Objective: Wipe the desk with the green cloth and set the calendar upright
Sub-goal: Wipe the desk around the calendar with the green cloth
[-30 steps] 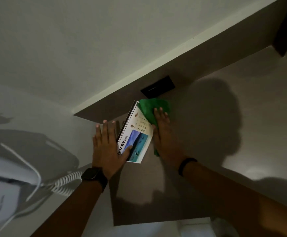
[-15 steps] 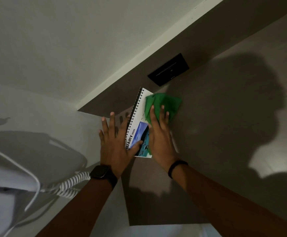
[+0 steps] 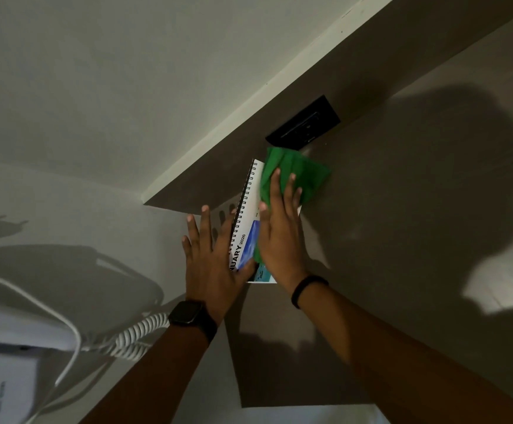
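The soft green cloth (image 3: 295, 175) is pressed flat under the spread right hand (image 3: 281, 237), while the light, stiff calendar (image 3: 249, 228), steadied by the open left hand (image 3: 210, 261), is probably best gripped along its spiral edge.

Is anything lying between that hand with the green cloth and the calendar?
Only the folded green cloth itself: the right hand presses it onto the spiral-bound calendar, which the left hand steadies.
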Tool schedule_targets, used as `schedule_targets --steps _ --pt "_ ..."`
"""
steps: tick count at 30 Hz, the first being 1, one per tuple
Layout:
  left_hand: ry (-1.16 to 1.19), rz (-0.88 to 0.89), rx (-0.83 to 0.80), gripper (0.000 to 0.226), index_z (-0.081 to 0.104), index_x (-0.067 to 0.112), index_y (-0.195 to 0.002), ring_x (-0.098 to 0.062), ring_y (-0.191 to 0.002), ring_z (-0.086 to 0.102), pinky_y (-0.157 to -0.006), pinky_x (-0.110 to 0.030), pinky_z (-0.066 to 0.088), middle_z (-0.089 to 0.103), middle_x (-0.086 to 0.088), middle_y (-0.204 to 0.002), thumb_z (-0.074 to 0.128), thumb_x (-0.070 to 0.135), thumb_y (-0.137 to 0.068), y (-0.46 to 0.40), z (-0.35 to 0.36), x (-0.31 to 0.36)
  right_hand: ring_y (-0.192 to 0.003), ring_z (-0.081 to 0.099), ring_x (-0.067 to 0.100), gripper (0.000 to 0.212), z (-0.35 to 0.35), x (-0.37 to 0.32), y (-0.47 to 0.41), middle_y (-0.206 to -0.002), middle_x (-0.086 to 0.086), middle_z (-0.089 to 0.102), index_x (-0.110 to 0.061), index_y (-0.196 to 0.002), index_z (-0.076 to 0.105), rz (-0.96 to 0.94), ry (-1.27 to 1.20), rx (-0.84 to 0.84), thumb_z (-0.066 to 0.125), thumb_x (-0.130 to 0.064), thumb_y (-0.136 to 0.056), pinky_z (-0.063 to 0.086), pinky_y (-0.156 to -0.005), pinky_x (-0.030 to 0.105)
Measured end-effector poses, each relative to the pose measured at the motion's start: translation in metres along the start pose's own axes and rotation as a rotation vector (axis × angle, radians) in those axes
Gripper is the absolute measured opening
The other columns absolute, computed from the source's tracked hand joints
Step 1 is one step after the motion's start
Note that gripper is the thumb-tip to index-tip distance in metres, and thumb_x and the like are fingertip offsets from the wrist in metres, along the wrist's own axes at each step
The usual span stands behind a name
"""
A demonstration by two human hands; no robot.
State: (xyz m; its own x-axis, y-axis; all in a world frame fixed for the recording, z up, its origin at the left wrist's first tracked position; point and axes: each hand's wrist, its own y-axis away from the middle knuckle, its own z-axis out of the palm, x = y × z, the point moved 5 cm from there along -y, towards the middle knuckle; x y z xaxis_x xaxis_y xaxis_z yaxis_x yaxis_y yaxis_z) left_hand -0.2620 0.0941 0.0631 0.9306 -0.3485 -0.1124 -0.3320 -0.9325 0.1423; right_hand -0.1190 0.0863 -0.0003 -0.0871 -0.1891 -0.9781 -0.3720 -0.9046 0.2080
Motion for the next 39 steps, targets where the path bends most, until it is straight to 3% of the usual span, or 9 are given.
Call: schedule_targets --steps 3,7,12,17,22,28,31,34,39 --pt "0.002 0.009 0.004 0.107 0.015 0.028 -0.166 -0.043 -0.160 -0.010 -0.124 -0.076 0.012 0.001 -0.017 -0.177 0.066 0.072 -0.083 0.001 -0.004 0.003 -0.162 -0.014 0.030 0.065 0.015 -0.007 0.020 -0.177 0.001 -0.011 -0.045 -0.160 -0.011 -0.075 0.085 -0.039 0.028 -0.052 -0.108 0.028 -0.124 0.066" --pt "-0.023 0.008 0.002 0.102 0.014 0.029 -0.165 -0.045 -0.160 -0.007 -0.123 -0.077 0.016 0.007 -0.021 -0.177 0.063 0.066 -0.084 0.000 -0.004 0.004 -0.161 -0.020 0.030 0.072 0.017 0.016 0.025 -0.175 0.002 -0.021 -0.043 -0.158 -0.020 0.032 0.176 -0.081 0.018 -0.064 -0.101 0.011 -0.129 0.063" --pt "-0.018 -0.019 -0.027 0.112 0.010 0.029 -0.168 -0.037 -0.160 -0.017 -0.126 -0.064 -0.001 -0.004 -0.014 -0.178 0.066 0.077 -0.083 -0.001 0.000 0.000 -0.161 -0.018 0.034 0.067 0.007 0.002 -0.009 -0.175 0.001 -0.020 -0.040 -0.163 -0.011 0.042 0.045 -0.018 0.023 -0.056 -0.106 0.013 -0.127 0.068" --pt "-0.019 0.012 0.028 0.107 0.016 0.026 -0.166 -0.042 -0.160 -0.010 -0.124 -0.077 0.015 0.005 -0.019 -0.177 0.083 0.047 -0.085 0.001 -0.004 0.001 -0.160 -0.024 0.028 0.071 0.026 0.013 0.033 -0.174 0.001 -0.026 -0.044 -0.157 -0.024 -0.011 0.162 -0.121 0.016 -0.063 -0.102 0.007 -0.130 0.064" --pt "-0.010 -0.014 -0.008 0.113 0.009 0.031 -0.167 -0.035 -0.160 -0.019 -0.128 -0.065 0.000 -0.004 -0.013 -0.178 0.071 0.073 -0.084 -0.001 0.000 0.001 -0.160 -0.022 0.034 0.069 0.007 0.008 -0.011 -0.174 0.003 -0.025 -0.037 -0.163 -0.012 0.130 0.028 -0.013 0.021 -0.058 -0.105 0.007 -0.128 0.068" --pt "-0.013 0.001 0.023 0.114 0.009 0.034 -0.165 -0.043 -0.161 -0.008 -0.124 -0.077 0.016 0.006 -0.019 -0.177 0.081 0.056 -0.080 0.000 -0.002 0.001 -0.159 -0.027 0.028 0.069 0.020 0.012 0.026 -0.173 -0.002 -0.028 -0.044 -0.158 -0.022 0.024 0.118 -0.137 0.014 -0.065 -0.102 0.004 -0.129 0.064" --pt "-0.029 -0.015 0.000 0.118 0.010 0.030 -0.167 -0.040 -0.161 -0.013 -0.127 -0.072 0.009 0.003 -0.018 -0.178 0.083 0.061 -0.080 -0.001 0.000 0.000 -0.160 -0.025 0.031 0.068 0.008 0.017 0.002 -0.173 0.001 -0.027 -0.041 -0.160 -0.016 0.140 0.049 -0.079 0.023 -0.054 -0.107 0.008 -0.128 0.067" --pt "-0.015 -0.019 0.019 0.116 0.010 0.030 -0.168 -0.037 -0.161 -0.015 -0.127 -0.068 0.005 0.001 -0.016 -0.178 0.077 0.068 -0.081 -0.001 0.000 0.000 -0.160 -0.020 0.035 0.066 0.002 -0.002 -0.019 -0.175 0.004 -0.021 -0.037 -0.164 -0.007 0.072 0.022 -0.002 0.017 -0.058 -0.106 0.007 -0.128 0.067" --pt "-0.002 0.001 0.043 0.117 0.012 0.032 -0.165 -0.044 -0.160 -0.007 -0.123 -0.078 0.018 0.007 -0.020 -0.176 0.087 0.051 -0.078 0.001 -0.003 0.002 -0.160 -0.025 0.029 0.066 0.021 0.012 0.027 -0.174 0.001 -0.025 -0.044 -0.157 -0.019 -0.016 0.149 -0.141 0.022 -0.057 -0.106 0.007 -0.129 0.065"
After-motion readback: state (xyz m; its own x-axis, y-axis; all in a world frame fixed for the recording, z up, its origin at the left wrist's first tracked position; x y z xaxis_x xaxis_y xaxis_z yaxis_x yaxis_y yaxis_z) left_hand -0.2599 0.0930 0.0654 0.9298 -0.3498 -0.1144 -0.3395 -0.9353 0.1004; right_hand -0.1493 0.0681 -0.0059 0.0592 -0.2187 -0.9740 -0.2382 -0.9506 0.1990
